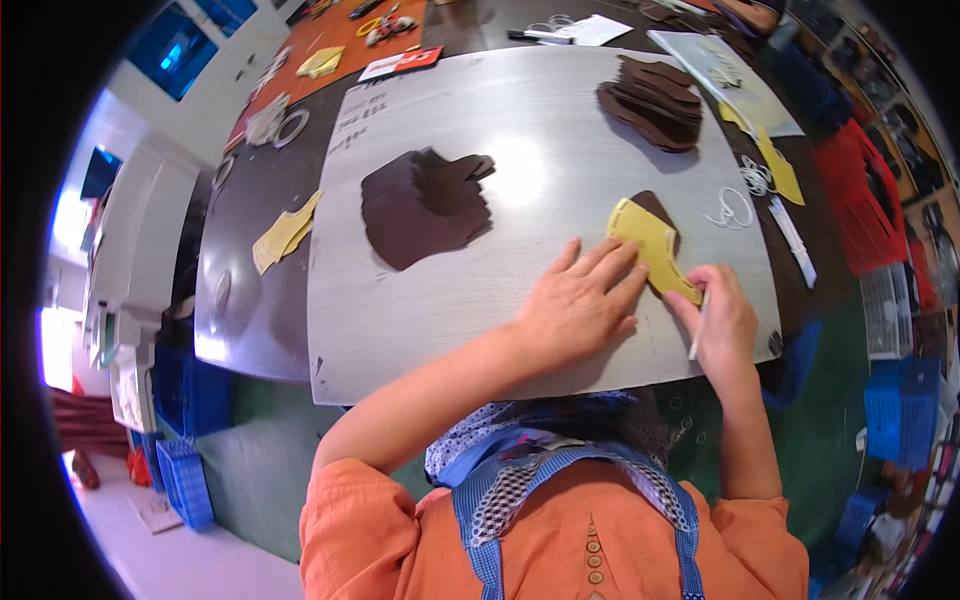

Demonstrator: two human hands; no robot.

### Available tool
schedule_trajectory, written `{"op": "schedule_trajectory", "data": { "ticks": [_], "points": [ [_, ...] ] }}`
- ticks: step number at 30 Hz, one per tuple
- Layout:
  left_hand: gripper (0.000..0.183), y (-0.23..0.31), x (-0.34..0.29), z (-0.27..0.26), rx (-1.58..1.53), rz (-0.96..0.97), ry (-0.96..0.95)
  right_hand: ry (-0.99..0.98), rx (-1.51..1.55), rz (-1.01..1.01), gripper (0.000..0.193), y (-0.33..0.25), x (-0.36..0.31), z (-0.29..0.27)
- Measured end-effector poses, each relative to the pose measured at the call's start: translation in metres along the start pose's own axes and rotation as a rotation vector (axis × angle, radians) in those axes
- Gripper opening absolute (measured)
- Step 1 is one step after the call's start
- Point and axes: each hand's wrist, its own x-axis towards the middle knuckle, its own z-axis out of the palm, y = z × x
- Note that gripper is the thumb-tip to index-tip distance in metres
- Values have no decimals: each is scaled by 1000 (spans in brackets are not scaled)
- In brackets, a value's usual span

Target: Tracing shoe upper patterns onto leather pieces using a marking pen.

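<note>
the yellow template (655,252) lies over a brown piece (655,207), toward the right side of the board (450,330), within easy reach of both hands; brown shows along its upper right edge; the left hand (575,305) lies palm down with fingers spread, tips on the template's left part, probably to stop it slipping; the right hand (724,315) pinches a white pen (696,338) beside the template's lower end, a grip that seems suited to fine control; the left pile (420,215) and right pile (655,105), both brown, sit apart, likely to leave working room; the left forearm (430,395) slants in from the lower left; the right forearm (746,430) rises nearly straight, its hand leaning inward, fingers curled
</note>
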Motion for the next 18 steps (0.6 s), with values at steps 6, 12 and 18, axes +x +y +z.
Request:
{"op": "schedule_trajectory", "data": {
  "ticks": [6, 12, 18],
  "points": [
    [68, -35, -72, -51, 103, -277, 238, 53, 415, 125, 19, 21, 10, 3],
    [77, -37, -140, -57, 184, -477, 22, -63, 891, 260, 12, -4, 10, -15],
    [57, 0, -145, -40, -39, -287, 252, -441, 948, 150, 12, -62, 11, -3]
  ]
}}
